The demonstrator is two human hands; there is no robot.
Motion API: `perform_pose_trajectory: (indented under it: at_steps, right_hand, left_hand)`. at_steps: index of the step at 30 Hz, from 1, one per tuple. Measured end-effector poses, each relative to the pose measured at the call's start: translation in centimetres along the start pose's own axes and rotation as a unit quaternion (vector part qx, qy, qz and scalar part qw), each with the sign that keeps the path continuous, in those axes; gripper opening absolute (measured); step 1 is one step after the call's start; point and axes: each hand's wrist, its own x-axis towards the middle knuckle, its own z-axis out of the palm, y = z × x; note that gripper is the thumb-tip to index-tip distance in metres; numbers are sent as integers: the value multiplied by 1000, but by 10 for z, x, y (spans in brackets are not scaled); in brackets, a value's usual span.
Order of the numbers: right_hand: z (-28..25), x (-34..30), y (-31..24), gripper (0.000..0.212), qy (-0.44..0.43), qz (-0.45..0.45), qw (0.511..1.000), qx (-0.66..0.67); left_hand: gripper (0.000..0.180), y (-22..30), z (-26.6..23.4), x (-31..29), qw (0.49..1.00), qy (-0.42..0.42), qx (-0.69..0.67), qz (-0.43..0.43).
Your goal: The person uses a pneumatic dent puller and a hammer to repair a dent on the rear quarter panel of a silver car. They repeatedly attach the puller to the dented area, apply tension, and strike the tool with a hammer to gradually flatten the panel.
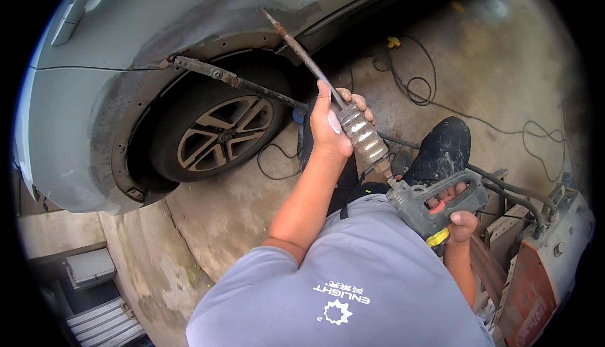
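Note:
My left hand (332, 125) grips the ribbed metal weight (362, 134) of a long dent-pulling rod (301, 52). The rod's tip meets the sanded grey car panel (208, 13) above the wheel arch. My right hand (455, 209) is closed around the grey pistol-style handle (435, 205) at the rod's near end, which has a yellow part underneath. A second dark bar (233, 82) runs from the wheel arch edge toward my left hand. The car wheel (220, 129) sits below it.
Black cables (441, 95) loop over the concrete floor at the right. A welding machine with an orange front (535, 271) stands at the lower right. My dark shoe (444, 148) rests on the floor. A grey box and steps (94, 284) lie at the lower left.

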Motion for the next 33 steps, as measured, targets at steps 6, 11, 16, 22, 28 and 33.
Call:
perform_pose_trajectory:
  at_steps: [6, 11, 16, 22, 28, 33]
  right_hand:
    - [-6, -3, 1, 62, 18, -7, 1000, -18]
    - [-18, -10, 4, 64, 37, -52, 997, 43]
    - [-14, -8, 7, 66, 23, -21, 999, 45]
    - [-23, 0, 8, 70, 6, -7, 999, 35]
    - [-22, 0, 5, 65, 31, 15, 999, 22]
    - [-18, -1, 7, 64, 24, 23, 999, 33]
  left_hand:
    - [48, 39, 1, 33, 999, 49, 21, 9]
    - [37, -2, 8, -12, 990, 83, 93, 62]
    - [45, -6, 3, -11, 993, 70, 85, 36]
    - [52, 0, -32, -6, 953, -257, -161, -5]
    - [48, 20, -19, -27, 994, 33, 101, 3]
    - [45, 16, -27, -26, 975, 115, 190, 29]
